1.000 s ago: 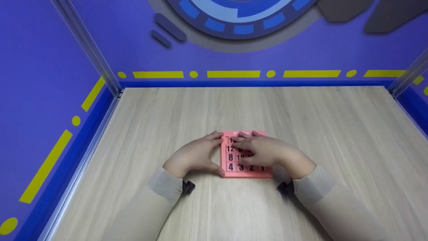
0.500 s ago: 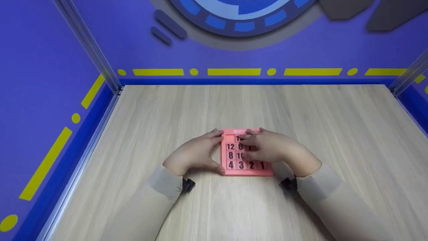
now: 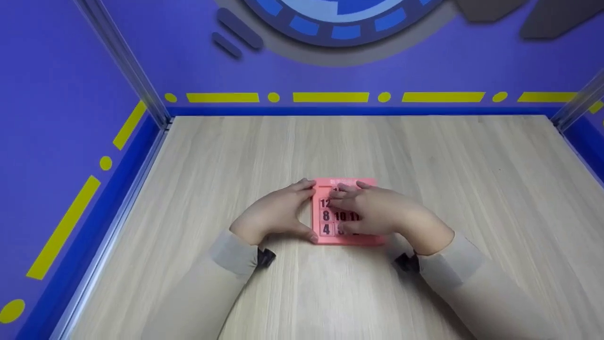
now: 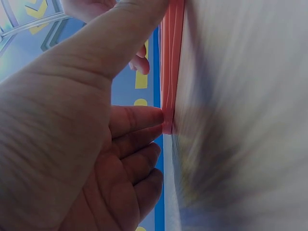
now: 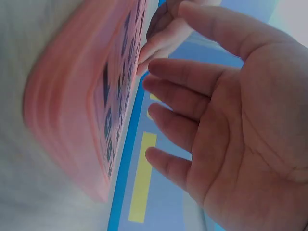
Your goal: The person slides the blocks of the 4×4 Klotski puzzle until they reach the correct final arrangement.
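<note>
A pink sliding number puzzle (image 3: 349,240) lies flat on the table, with black numbers on pale square tiles. The slot at its top left is bare. My left hand (image 3: 278,212) grips the frame's left side, thumb at the near corner and fingers at the far one. In the left wrist view, a fingertip meets the end of the pink frame (image 4: 171,72). Over the right part of the puzzle spreads my right hand (image 3: 380,208), fingers extended and hiding several tiles. From the right wrist, the fingers of that hand (image 5: 240,115) appear loosely straight beside the puzzle's raised rim (image 5: 53,106).
The puzzle sits on a pale wood-grain table (image 3: 302,293). Purple-blue panels (image 3: 302,71) with yellow dashes enclose it at the back and sides, joined by metal corner posts (image 3: 127,61). A small black device (image 3: 265,258) is at each cuff.
A top-row tile has slid right, leaving the top left slot bare. My right hand moved right with it, then back left over the tiles. The left hand stays at the frame.
</note>
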`<state>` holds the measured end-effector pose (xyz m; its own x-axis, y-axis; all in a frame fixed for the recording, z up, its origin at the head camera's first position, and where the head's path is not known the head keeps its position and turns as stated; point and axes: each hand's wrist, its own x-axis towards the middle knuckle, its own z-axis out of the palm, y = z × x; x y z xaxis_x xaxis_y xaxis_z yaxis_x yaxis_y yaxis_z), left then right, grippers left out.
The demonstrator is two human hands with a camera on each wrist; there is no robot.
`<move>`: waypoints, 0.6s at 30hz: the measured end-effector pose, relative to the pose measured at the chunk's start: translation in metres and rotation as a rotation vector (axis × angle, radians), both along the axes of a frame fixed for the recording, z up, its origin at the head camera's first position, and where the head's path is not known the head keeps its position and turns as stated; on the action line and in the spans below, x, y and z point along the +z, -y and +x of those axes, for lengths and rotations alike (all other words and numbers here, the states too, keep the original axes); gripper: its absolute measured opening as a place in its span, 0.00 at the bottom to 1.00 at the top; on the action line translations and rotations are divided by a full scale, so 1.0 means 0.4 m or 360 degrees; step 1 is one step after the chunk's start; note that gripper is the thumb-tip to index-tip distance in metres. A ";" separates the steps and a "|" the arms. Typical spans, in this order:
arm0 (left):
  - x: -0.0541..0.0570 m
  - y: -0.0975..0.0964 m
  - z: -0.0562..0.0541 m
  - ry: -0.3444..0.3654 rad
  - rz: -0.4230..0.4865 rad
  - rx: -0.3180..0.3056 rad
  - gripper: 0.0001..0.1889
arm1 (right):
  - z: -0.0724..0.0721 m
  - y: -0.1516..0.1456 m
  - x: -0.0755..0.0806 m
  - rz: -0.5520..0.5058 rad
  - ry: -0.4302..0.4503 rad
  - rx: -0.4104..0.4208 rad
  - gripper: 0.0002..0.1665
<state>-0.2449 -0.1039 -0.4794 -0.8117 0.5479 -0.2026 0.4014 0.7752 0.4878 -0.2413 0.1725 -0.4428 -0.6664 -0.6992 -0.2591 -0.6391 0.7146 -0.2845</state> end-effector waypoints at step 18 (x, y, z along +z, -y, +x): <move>0.006 0.000 -0.003 0.0011 0.0004 -0.0013 0.66 | -0.007 0.004 -0.019 0.0030 0.0127 0.0007 0.43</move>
<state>-0.2461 -0.1038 -0.4771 -0.8056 0.5552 -0.2069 0.4044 0.7705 0.4928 -0.2439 0.1710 -0.4505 -0.6401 -0.6966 -0.3242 -0.6182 0.7175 -0.3211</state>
